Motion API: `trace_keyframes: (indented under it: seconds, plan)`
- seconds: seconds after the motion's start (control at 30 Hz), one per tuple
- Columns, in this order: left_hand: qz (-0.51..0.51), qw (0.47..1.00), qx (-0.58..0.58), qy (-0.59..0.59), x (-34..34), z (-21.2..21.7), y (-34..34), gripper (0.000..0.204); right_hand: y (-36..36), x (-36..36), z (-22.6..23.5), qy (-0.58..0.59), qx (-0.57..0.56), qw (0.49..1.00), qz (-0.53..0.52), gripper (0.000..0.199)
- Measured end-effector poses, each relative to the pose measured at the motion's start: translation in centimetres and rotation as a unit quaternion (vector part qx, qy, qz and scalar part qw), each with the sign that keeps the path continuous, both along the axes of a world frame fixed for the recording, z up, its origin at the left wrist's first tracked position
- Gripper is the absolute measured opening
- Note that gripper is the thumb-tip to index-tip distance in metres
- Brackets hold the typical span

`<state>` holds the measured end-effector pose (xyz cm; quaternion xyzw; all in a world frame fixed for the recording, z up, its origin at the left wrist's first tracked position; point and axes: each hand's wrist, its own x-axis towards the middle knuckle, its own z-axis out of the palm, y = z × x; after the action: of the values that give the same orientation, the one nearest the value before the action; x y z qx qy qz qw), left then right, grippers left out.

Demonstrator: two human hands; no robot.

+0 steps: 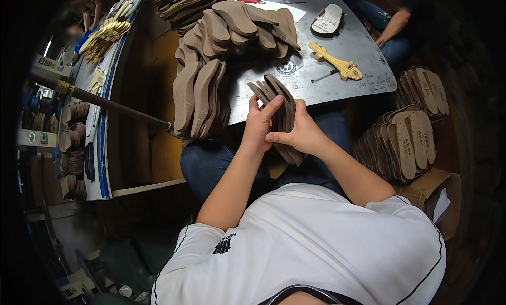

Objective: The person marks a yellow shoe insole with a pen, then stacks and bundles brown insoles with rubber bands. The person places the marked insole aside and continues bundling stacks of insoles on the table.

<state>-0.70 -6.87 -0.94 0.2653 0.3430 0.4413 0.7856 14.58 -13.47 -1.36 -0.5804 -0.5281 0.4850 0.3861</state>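
Observation:
A small bundle of brown shoe insoles (pixel 284 111) stands on edge between my two hands, over the near edge of the grey metal table (pixel 327 91). My left hand (pixel 258 127) grips its left side, thumb across the front. On the right side my right hand (pixel 300 132) is closed round the same bundle, its thumb pointing left. The insoles fan apart slightly at their far ends. Just left of my hands, a curved row of brown insoles (pixel 203 94) leans in overlapping layers on the table.
A yellow sole-shaped template (pixel 337 61), a pen (pixel 324 76) and a white shoe last (pixel 328 20) lie at the right of the table. More insoles (pixel 408 141) stand stacked at my right. A metal bar (pixel 118 103) crosses at left. Another person's arm (pixel 395 27) shows far right.

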Motion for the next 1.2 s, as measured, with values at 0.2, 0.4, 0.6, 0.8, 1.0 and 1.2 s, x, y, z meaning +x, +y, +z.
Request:
trace_keyframes:
  seconds: [0.2,0.4,0.6,0.8,1.0,1.2]
  plan:
    - [-0.024,0.996,0.026,0.086,-0.1,0.5,-0.3,0.056,0.2,0.1,-1.2,0.025,0.01,0.999,0.021,0.129]
    - [0.028,0.995,0.013,0.097,-0.1,-0.2,-0.1,0.051,-0.3,0.1,-0.7,-0.066,0.05,0.996,0.038,0.127]
    - [-0.033,0.993,0.017,0.11,-0.5,1.1,-0.7,0.081,-0.1,0.8,0.0,-0.023,0.0,0.998,0.058,0.112]
    - [-0.043,0.993,-0.015,0.105,-3.5,1.9,-0.2,0.143,-0.3,1.4,0.6,0.342,-0.108,0.931,-0.07,0.068]
    - [-0.068,0.99,-0.115,-0.038,-4.9,-0.2,-2.9,0.053,-0.2,-0.7,1.2,0.436,-0.168,0.884,-0.003,0.056]
    - [-0.104,0.97,-0.156,-0.153,-7.6,-4.5,-3.9,0.045,1.8,-2.3,2.8,-0.279,0.067,0.957,0.034,0.081]
